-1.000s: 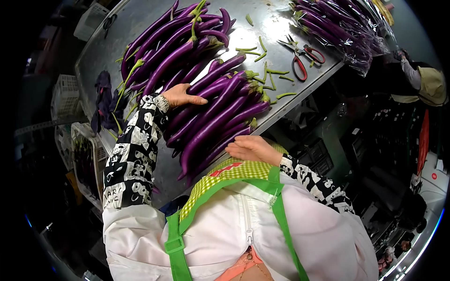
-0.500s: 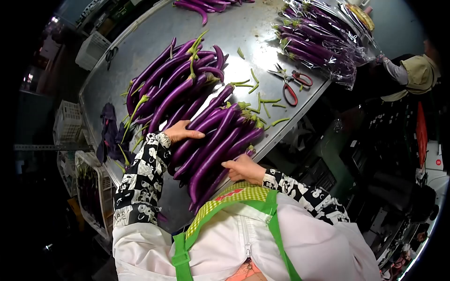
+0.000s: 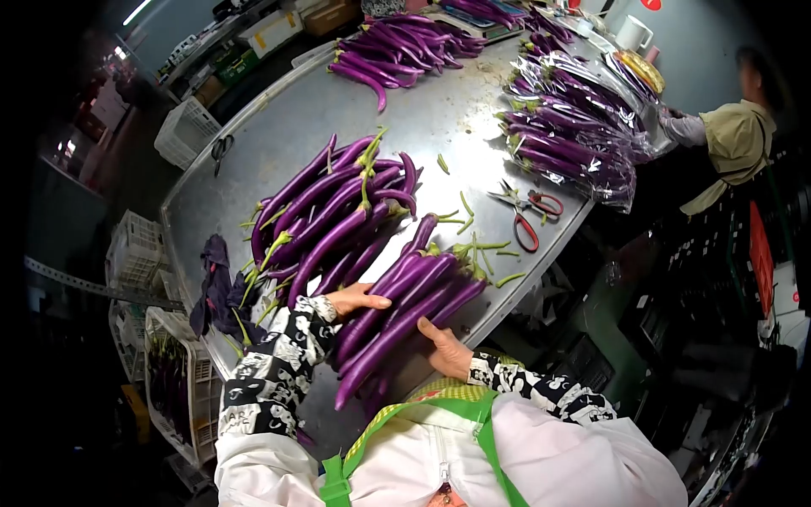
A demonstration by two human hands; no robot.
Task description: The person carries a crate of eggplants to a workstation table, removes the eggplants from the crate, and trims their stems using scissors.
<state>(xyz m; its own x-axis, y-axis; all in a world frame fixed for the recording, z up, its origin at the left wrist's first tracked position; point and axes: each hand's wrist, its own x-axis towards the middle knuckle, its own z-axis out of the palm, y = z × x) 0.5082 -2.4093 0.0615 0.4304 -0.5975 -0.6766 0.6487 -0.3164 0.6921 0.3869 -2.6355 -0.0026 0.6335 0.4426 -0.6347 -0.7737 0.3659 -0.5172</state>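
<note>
A bunch of long purple eggplants lies at the near edge of the metal table, green stem ends pointing away to the right. My left hand grips it from the left, thumb over the top and fingers hidden beneath or behind. On the right side, my right hand clasps the same bunch with its thumb on an eggplant and the other fingers mostly out of sight. A larger pile of eggplants with long green stems sits just beyond my left hand.
Red-handled snips and cut stems lie right of the bunch. Bagged eggplants are stacked at the far right near another person. More eggplants lie at the back. Dark scissors and dark cloth lie left.
My right hand has shifted from the bunch's near side to clasp it, thumb raised onto the top. The eggplants are drawn closer together between my hands. The view has tilted up.
</note>
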